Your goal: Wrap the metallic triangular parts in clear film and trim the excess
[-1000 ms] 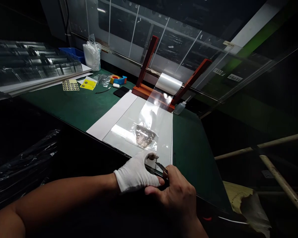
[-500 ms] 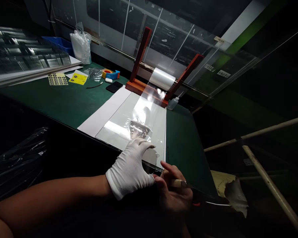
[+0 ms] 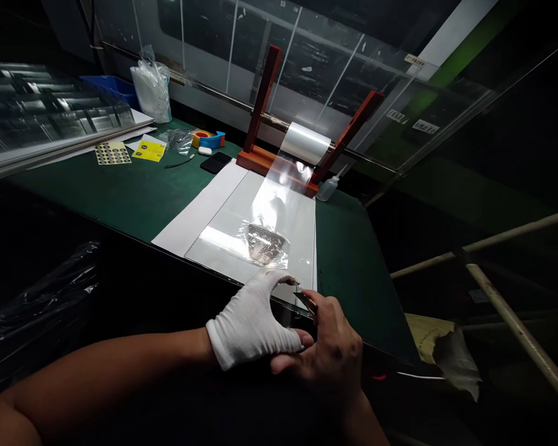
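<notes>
My left hand (image 3: 253, 319) wears a white glove and is curled around a small clear lens-like piece (image 3: 286, 297) at the table's near edge. My bare right hand (image 3: 328, 347) sits just right of it, closed on a thin pointed tool (image 3: 305, 300) whose tip touches the clear piece. Just beyond my hands lies a crumpled piece of clear film (image 3: 263, 243) on a glossy white sheet (image 3: 223, 238). Clear film runs from a roll (image 3: 305, 142) on a red-brown wooden stand (image 3: 265, 99) down onto that sheet.
On the green mat (image 3: 134, 192) at the back left are a black phone (image 3: 215, 162), a tape dispenser (image 3: 208, 138), yellow label sheets (image 3: 149, 150), a plastic bag (image 3: 152, 87) and stacked clear trays (image 3: 41, 118). A small squeeze bottle (image 3: 328, 188) stands by the stand. Pale poles (image 3: 516, 337) cross at right.
Half a second ago my right hand was lower with its fingers loose; now it has come back up against the gloved hand, with the tool tip at the clear piece.
</notes>
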`<state>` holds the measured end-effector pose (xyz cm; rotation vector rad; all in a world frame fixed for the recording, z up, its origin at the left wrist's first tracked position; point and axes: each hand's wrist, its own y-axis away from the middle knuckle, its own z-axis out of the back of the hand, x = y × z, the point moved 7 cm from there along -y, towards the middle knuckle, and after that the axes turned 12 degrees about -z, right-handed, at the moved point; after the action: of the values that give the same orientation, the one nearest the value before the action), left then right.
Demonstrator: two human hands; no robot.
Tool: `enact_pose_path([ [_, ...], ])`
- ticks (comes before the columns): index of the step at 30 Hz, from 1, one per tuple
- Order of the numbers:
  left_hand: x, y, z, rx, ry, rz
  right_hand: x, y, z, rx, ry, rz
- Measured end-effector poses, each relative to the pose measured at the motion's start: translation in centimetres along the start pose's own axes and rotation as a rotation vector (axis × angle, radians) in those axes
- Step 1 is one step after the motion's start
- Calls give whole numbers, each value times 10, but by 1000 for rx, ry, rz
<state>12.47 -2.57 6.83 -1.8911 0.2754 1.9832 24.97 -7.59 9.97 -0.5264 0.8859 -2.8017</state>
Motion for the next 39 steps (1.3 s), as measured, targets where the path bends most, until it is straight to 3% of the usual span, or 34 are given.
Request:
enact_pose_path([
  [16, 19, 2, -5, 23, 83, 185, 3, 0, -1, -46, 156, 9],
  [29, 29, 2, -10, 32, 178, 192, 2, -2, -3, -45, 243, 17],
  [39, 32, 2, -13, 36, 236, 109, 5, -5, -1, -77, 298, 81],
])
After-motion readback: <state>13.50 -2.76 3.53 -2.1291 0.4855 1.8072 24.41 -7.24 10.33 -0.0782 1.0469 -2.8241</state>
